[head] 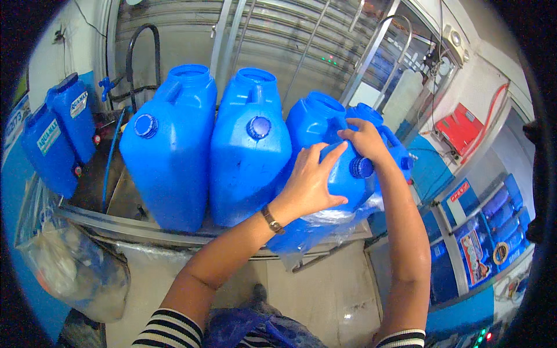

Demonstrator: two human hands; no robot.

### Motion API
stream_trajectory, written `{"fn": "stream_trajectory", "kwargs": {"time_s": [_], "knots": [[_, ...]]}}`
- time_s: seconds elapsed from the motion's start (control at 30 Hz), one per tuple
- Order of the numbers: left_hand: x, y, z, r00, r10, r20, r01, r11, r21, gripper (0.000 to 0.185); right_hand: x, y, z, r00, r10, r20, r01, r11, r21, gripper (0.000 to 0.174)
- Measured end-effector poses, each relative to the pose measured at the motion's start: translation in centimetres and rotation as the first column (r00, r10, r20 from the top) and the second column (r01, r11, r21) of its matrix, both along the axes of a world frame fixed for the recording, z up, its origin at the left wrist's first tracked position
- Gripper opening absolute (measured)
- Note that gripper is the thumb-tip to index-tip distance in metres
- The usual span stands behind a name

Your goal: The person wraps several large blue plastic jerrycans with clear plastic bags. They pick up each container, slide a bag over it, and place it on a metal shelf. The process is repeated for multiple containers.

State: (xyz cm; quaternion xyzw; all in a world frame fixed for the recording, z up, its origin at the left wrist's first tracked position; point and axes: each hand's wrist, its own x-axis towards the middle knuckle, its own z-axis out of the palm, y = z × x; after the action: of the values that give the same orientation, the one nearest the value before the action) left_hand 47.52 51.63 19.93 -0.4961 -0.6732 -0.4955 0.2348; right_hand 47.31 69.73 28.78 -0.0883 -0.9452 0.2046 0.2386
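Note:
Both my hands are on a blue plastic jug (343, 176) with a ribbed blue screw cap (361, 167) on its shoulder. My left hand (309, 185) cups its left side, thumb and fingers spread wide. From above, my right hand (364, 138) curls its fingers over the jug near the handle. Clear plastic film (328, 224) is bunched around the front below my hands. Left of this jug stand two larger-looking blue jugs, one in the middle (250, 174) and one farther left (167, 174), both with uncapped wide mouths and capped spouts.
Another blue jug (394, 145) stands behind my right forearm. The jugs rest on a metal-edged counter (143, 224). Two slim labelled blue containers (54, 150) stand at the left, near a blue tap (105, 87). A full plastic bag (82, 269) hangs below them. A red box (460, 127) is on the right wall.

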Motion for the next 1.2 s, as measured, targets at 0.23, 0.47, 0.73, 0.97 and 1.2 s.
{"fn": "stream_trajectory", "kwargs": {"time_s": [0.23, 0.47, 0.73, 0.97, 1.2], "knots": [[-3.0, 1.7, -0.9, 0.999, 0.038, 0.005, -0.038, 0.998, -0.042, 0.101, -3.4, 2.6, 0.0, 0.967, 0.21, 0.145, -0.205, 0.977, -0.051, 0.068], [-3.1, 3.5, 0.1, 0.98, 0.182, 0.077, -0.167, 0.971, -0.17, 0.099, 1.0, 7.3, 3.3, 0.815, 0.536, 0.22, -0.57, 0.809, 0.143, 0.057], [1.8, 5.8, -2.4, 0.829, 0.539, -0.149, -0.539, 0.841, 0.047, 0.059, 7.5, 11.8, 2.6, 0.499, 0.867, 0.002, -0.844, 0.485, 0.226, 0.046], [7.2, 9.7, -2.6, 0.647, 0.747, -0.154, -0.723, 0.665, 0.19, 0.033, 6.1, 24.4, 4.8, 0.487, 0.81, -0.327, -0.708, 0.585, 0.396, 0.035], [6.2, 20.5, -1.1, 0.142, 0.98, -0.138, -0.963, 0.169, 0.21, 0.035, -17.4, 41.6, -2.4, 0.512, 0.269, -0.816, -0.725, 0.645, -0.242, 0.018]]}}
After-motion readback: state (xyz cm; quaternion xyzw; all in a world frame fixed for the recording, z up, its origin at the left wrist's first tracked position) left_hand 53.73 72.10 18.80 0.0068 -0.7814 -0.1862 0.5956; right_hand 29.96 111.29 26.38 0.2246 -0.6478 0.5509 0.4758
